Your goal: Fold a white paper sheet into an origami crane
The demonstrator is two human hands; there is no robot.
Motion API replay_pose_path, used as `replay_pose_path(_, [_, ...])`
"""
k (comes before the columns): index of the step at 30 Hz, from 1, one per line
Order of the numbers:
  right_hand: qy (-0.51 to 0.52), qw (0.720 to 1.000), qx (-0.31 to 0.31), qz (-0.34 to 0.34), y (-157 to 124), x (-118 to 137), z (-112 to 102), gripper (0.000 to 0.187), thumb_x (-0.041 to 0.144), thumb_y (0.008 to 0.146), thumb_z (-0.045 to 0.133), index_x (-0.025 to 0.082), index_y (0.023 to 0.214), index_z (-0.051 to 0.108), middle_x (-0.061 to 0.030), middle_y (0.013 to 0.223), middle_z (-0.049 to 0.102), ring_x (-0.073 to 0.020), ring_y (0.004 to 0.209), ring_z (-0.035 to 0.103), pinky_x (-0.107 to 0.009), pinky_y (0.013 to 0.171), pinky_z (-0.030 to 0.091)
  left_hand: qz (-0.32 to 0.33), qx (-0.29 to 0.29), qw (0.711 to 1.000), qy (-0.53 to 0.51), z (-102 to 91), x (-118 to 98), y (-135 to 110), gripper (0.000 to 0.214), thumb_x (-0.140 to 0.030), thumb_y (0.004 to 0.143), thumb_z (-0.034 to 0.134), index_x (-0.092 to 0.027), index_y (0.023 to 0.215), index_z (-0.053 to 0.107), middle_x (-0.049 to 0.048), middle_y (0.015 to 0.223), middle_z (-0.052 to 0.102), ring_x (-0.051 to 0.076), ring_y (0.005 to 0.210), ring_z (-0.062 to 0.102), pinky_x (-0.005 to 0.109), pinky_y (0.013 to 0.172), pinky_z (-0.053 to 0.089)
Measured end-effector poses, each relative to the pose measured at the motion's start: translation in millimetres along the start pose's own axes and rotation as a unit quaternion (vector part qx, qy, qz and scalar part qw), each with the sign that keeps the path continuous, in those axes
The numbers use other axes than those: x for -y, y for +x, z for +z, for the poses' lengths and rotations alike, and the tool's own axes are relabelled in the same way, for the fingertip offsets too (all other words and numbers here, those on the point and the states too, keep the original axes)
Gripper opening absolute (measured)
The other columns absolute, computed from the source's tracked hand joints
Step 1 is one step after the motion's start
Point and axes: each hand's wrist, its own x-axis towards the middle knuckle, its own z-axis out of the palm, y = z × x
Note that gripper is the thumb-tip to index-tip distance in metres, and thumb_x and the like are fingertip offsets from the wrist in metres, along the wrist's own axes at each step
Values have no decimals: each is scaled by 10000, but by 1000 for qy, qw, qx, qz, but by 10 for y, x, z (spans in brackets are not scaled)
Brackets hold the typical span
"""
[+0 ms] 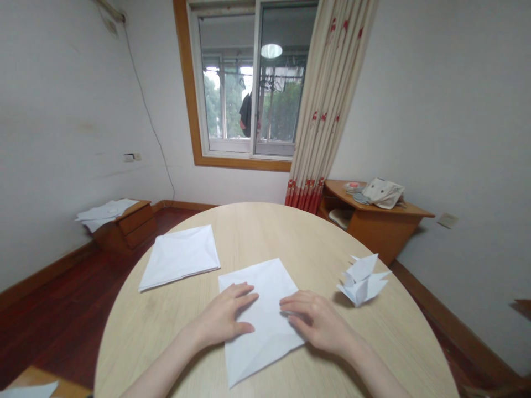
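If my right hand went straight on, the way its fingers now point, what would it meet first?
Probably the left hand, just across the white paper that lies beneath the right hand's fingers; depth is hard to judge from this one view.

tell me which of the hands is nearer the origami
Right: the right hand is on the sheet, left of the origami and apart from it; the left hand is farther left, on the same sheet.

Sheet (267, 309) on table (286, 232), perhaps bag (385, 192) behind
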Motion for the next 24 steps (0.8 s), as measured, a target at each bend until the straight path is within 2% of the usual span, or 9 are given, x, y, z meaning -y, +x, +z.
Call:
replay_pose_path(6, [-27, 999, 43, 1, 30, 81, 161, 282, 174, 892, 475, 241, 1027, 714, -34, 1163, 682, -208, 1049, 613, -368, 922, 480, 10, -5, 998, 56, 46, 13, -5, 674, -477, 807, 661, -238, 1395, 434, 123, 1489, 348, 291, 1384, 303, 520, 1131, 193])
replay_pose_path(12, [-84, 995, 61, 11, 63, 199, 212, 293, 247, 920, 483, 251, 1155, 660, -55, 1248, 634, -251, 1139, 563, -413, 946, 468, 10, -8, 996, 90, 51, -19, -22, 685, -524, 829, 615, -262, 1421, 393, 92, 1499, 338, 303, 1369, 325, 487, 1098, 257])
replay_pose_path(15, [-103, 991, 78, 32, 63, 194, 220, 314, 263, 925, 478, 237, 1190, 644, -76, 1302, 595, -278, 1210, 526, -448, 978, 449, 5, -6, 996, 90, 28, -81, -35, 676, -565, 831, 590, -275, 1414, 404, 75, 1482, 378, 330, 1326, 370, 503, 1061, 283])
replay_pose_path(19, [-113, 987, 101, 45, 70, 152, 230, 364, 273, 929, 477, 196, 1266, 591, -99, 1365, 530, -282, 1284, 462, -461, 1029, 413, -1, -2, 996, 92, 14, -146, -52, 662, -585, 842, 562, -285, 1412, 406, 68, 1474, 394, 358, 1274, 403, 562, 1044, 241])
replay_pose_path(24, [-118, 986, 107, 45, 77, 112, 234, 389, 286, 947, 450, 203, 1314, 546, -84, 1410, 474, -273, 1322, 413, -481, 1077, 360, 0, 6, 995, 99, 4, -184, -58, 673, -577, 847, 560, -270, 1421, 393, 67, 1475, 391, 363, 1224, 431, 570, 1026, 244])
